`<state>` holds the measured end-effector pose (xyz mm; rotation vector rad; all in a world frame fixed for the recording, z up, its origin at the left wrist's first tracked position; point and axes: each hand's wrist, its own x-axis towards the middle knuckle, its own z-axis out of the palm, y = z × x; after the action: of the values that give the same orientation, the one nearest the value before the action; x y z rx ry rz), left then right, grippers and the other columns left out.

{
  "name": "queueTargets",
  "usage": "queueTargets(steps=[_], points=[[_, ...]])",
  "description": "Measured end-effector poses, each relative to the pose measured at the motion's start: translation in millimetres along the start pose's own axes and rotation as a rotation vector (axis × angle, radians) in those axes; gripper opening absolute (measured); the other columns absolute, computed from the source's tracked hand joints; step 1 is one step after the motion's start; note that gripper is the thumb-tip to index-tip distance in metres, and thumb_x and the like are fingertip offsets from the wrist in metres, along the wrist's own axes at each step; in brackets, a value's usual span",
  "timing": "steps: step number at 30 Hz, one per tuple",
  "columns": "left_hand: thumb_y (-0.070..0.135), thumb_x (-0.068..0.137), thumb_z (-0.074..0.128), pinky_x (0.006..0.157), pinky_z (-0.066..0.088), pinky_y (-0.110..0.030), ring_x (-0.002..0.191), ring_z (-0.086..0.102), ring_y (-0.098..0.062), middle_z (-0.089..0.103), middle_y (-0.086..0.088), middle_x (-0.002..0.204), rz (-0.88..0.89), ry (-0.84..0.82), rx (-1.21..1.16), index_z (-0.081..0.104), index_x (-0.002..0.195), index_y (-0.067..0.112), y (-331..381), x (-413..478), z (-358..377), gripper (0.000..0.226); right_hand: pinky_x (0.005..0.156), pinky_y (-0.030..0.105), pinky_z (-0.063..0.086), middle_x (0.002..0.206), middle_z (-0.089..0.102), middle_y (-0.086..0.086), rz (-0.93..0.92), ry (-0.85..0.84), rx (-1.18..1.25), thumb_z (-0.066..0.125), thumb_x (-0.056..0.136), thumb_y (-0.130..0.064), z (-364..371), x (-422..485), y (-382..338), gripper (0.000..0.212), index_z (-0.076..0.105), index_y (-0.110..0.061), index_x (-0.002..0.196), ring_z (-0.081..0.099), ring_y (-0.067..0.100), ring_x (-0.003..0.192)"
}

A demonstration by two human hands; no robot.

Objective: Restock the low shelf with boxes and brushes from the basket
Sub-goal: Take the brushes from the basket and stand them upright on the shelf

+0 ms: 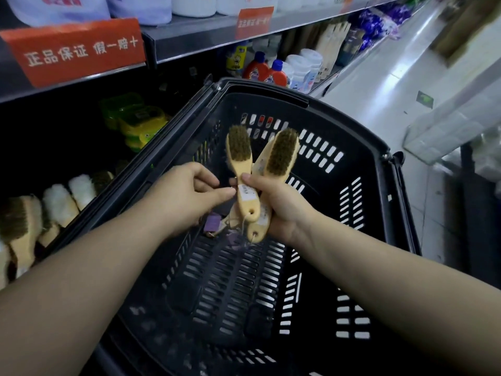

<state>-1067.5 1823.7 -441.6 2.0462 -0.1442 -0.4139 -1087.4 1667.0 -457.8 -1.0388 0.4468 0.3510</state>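
Hands: right hand (279,210) clamped round the crossed handles of the brushes (283,153), at least two, bristles up, held above the black basket (379,169). Left hand (189,194) close beside it, fingertips at the handle of the leftmost brush; whether it has a grip cannot be told.

Risk: the handles fan out from one fist, so drawing one brush free would likely loosen the others and drop them into the basket. Purple tags (211,222) hang bunched on strings below and may snag.

Destination: low shelf (54,147) at left, with shelved brushes (24,221) in a row.

Writing: white sticker (245,192) on one handle, print too small to read. Red sign (78,50) on the upper shelf edge: 正品保证 假一赔十. Second red sign (254,20) farther along, blurred.
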Motion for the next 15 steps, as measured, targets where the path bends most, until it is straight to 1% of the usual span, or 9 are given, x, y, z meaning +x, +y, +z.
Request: queueTargets(steps=[2, 3, 4, 6, 7, 8, 10, 12, 15], points=[[0.052, 0.058, 0.073, 0.058, 0.045, -0.015, 0.074, 0.060, 0.000, 0.061, 0.011, 0.094, 0.077, -0.026, -0.039, 0.052, 0.103, 0.024, 3.8, -3.2, 0.2, 0.057, 0.074, 0.033, 0.056, 0.084, 0.071, 0.004, -0.001, -0.081, -0.001, 0.059, 0.086, -0.012, -0.7, -0.9, 2.0, 0.018, 0.062, -0.007, 0.104, 0.067, 0.016, 0.075], [0.053, 0.053, 0.072, 0.061, 0.045, -0.010, 0.077, 0.062, 0.004, 0.063, 0.013, 0.093, 0.075, -0.095, -0.123, 0.050, 0.104, 0.024, 5.8, -5.0, 0.1, 0.063, 0.077, 0.034, 0.055, 0.085, 0.071, 0.005, -0.015, -0.130, -0.019, 0.060, 0.085, -0.011, 1.3, -1.9, 4.3, 0.018, 0.063, -0.007, 0.102, 0.067, 0.017, 0.078], [0.050, 0.053, 0.072, 0.065, 0.047, -0.008, 0.080, 0.064, 0.005, 0.068, 0.011, 0.089, 0.063, -0.207, -0.200, 0.053, 0.102, 0.021, 7.7, -7.1, 0.0, 0.060, 0.076, 0.033, 0.056, 0.085, 0.070, 0.006, -0.036, -0.174, -0.047, 0.062, 0.083, -0.011, 4.8, -3.7, 7.1, 0.017, 0.064, -0.007, 0.099, 0.067, 0.017, 0.078], [0.035, 0.063, 0.073, 0.075, 0.055, -0.018, 0.085, 0.070, -0.009, 0.075, -0.002, 0.085, 0.012, -0.468, -0.332, 0.064, 0.099, 0.012, 8.8, -10.9, -2.1, 0.044, 0.068, 0.030, 0.057, 0.079, 0.069, 0.005, -0.080, -0.239, -0.100, 0.063, 0.082, -0.015, 13.5, -7.2, 11.7, 0.011, 0.065, -0.008, 0.090, 0.067, 0.016, 0.073], [0.028, 0.065, 0.073, 0.076, 0.057, -0.024, 0.087, 0.071, -0.018, 0.075, -0.009, 0.085, -0.014, -0.537, -0.390, 0.066, 0.099, 0.007, 8.3, -12.1, -3.7, 0.039, 0.065, 0.027, 0.057, 0.076, 0.069, 0.002, -0.104, -0.250, -0.131, 0.063, 0.084, -0.019, 17.9, -8.4, 12.2, 0.010, 0.066, -0.010, 0.087, 0.068, 0.013, 0.071], [0.022, 0.066, 0.073, 0.076, 0.058, -0.028, 0.088, 0.071, -0.024, 0.074, -0.015, 0.087, -0.037, -0.558, -0.438, 0.066, 0.100, 0.003, 7.1, -11.9, -5.5, 0.039, 0.064, 0.025, 0.056, 0.075, 0.070, 0.000, -0.128, -0.250, -0.185, 0.061, 0.087, -0.025, 21.3, -9.8, 10.8, 0.013, 0.066, -0.012, 0.086, 0.068, 0.011, 0.072], [0.015, 0.068, 0.073, 0.078, 0.058, -0.032, 0.091, 0.069, -0.029, 0.072, -0.020, 0.093, -0.071, -0.537, -0.478, 0.065, 0.104, -0.001, 6.0, -11.2, -8.5, 0.040, 0.071, 0.024, 0.057, 0.079, 0.071, -0.004, -0.162, -0.215, -0.405, 0.054, 0.091, -0.036, 22.3, -10.2, 4.1, 0.023, 0.065, -0.016, 0.090, 0.068, 0.009, 0.077], [0.007, 0.074, 0.071, 0.073, 0.059, -0.029, 0.087, 0.070, -0.024, 0.072, -0.018, 0.094, -0.089, -0.516, -0.484, 0.067, 0.104, 0.004, 7.3, -12.0, -8.1, 0.031, 0.078, 0.023, 0.055, 0.086, 0.069, -0.003, -0.151, -0.227, -0.657, 0.045, 0.094, -0.042, 19.1, -8.0, -1.6, 0.030, 0.062, -0.018, 0.093, 0.066, 0.010, 0.083], [-0.005, 0.077, 0.065, 0.062, 0.059, -0.030, 0.080, 0.071, -0.022, 0.072, -0.021, 0.092, -0.181, -0.439, -0.497, 0.067, 0.100, 0.004, 6.3, -10.1, -6.2, 0.025, 0.070, 0.015, 0.053, 0.087, 0.071, -0.007, -0.006, -0.317, -0.742, 0.047, 0.093, -0.044, 10.9, 1.9, -14.3, 0.030, 0.061, -0.018, 0.098, 0.067, 0.005, 0.081]])
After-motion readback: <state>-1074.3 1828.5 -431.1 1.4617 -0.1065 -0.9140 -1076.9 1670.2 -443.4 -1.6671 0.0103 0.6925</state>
